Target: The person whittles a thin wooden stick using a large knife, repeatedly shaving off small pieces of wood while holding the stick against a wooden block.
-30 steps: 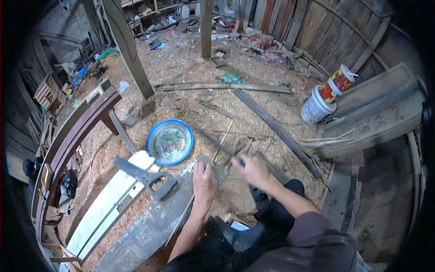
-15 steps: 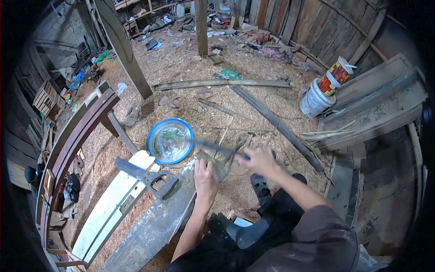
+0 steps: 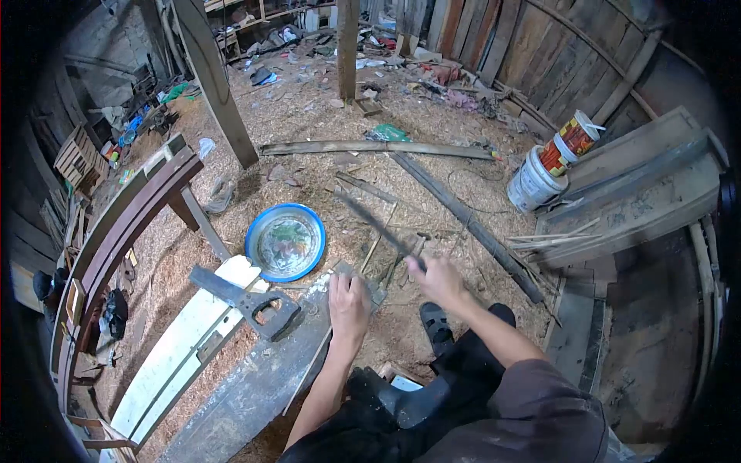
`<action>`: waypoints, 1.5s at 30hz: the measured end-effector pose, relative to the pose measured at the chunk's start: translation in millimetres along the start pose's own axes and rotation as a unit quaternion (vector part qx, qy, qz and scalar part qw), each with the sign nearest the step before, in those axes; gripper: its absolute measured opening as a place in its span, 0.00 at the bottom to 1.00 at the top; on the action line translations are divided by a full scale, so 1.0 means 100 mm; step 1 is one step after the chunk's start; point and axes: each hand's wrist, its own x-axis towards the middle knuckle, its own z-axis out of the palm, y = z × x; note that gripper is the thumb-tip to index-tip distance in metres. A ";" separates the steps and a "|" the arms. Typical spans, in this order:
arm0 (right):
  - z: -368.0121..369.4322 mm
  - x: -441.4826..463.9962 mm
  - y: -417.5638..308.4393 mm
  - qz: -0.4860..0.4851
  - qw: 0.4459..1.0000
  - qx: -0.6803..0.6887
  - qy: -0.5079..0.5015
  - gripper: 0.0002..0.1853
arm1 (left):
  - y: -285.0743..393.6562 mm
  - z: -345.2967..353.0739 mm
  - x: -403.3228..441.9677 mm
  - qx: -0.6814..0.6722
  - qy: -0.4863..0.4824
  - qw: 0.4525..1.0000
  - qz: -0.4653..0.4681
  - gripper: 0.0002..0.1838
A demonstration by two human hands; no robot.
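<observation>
My right hand [image 3: 440,282] grips the handle of a long knife [image 3: 374,221], its dark, narrow blade raised and pointing up and left over the floor. My left hand [image 3: 350,305] is closed at the far end of a worn, paint-spotted board [image 3: 239,401]. A thin wooden strip [image 3: 307,374] comes out from under the left wrist along the board's edge; whether the fingers hold it is hidden. Left of that hand, a handsaw [image 3: 266,312] lies across the board and a white curved piece [image 3: 174,359]. Just beyond sits a blue-rimmed basin [image 3: 285,241].
Wood shavings cover the floor. A curved wooden frame [image 3: 116,255] stands at left. Long poles [image 3: 471,224] lie ahead, near an upright post [image 3: 220,92]. Stacked buckets [image 3: 536,181] and a wooden trough [image 3: 641,193] are at right. My sandalled foot [image 3: 438,328] is below the right hand.
The knife, level and blurred over the board's end before, is now lifted and angled upward, clear of the left hand. The left hand stays at the board's end.
</observation>
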 end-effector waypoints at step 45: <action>-0.07 -0.39 -0.07 -0.019 0.998 -0.015 0.054 0.35 | 0.04 -0.02 0.03 -0.022 0.003 1.000 0.007 0.03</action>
